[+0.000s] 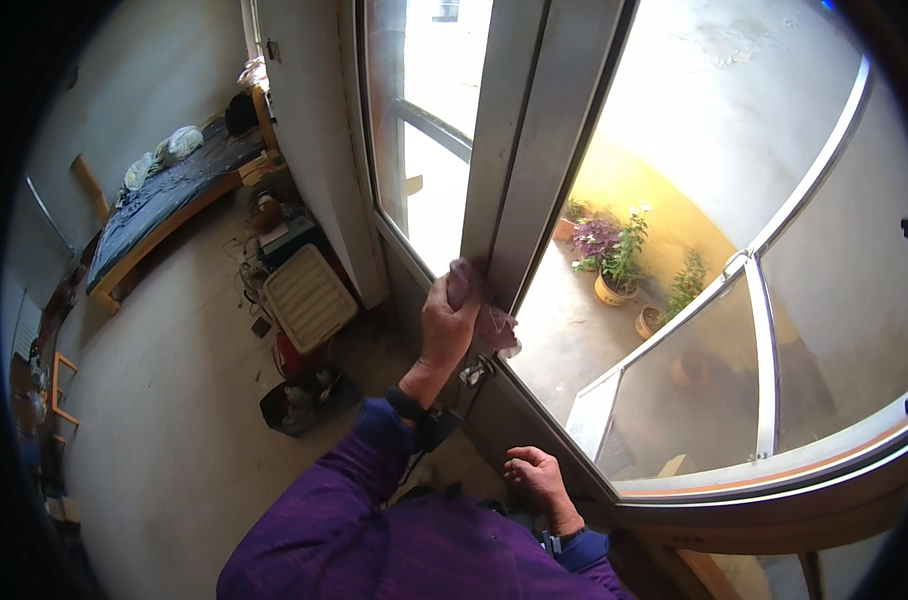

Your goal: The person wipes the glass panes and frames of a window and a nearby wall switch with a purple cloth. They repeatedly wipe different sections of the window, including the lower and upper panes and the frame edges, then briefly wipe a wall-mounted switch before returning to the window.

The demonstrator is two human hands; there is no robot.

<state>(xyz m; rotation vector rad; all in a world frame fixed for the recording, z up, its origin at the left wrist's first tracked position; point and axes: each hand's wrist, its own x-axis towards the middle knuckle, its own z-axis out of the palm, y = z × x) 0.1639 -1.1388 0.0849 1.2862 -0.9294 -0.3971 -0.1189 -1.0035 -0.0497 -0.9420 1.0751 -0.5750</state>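
My left hand (pixel 449 316) grips a crumpled purplish cloth (pixel 494 327) and presses it against the metal frame (pixel 520 150) between two glass door panels. Part of the cloth hangs out to the right of my fingers. Just below it, a door handle or lock (pixel 475 373) sticks out from the frame. My right hand (pixel 538 480) is lower, in front of my body, with nothing in it and its fingers loosely curled, the thumb and index finger a little apart. It is near the lower door panel, and I cannot tell whether it touches it.
Through the glass, potted plants (pixel 616 281) stand by a yellow wall. At left are a bed (pixel 176 176) with bags on it, a lidded plastic box (pixel 310 298) and a dark open crate (pixel 304 401) on the floor. A white-framed door (pixel 765 360) stands outside at right.
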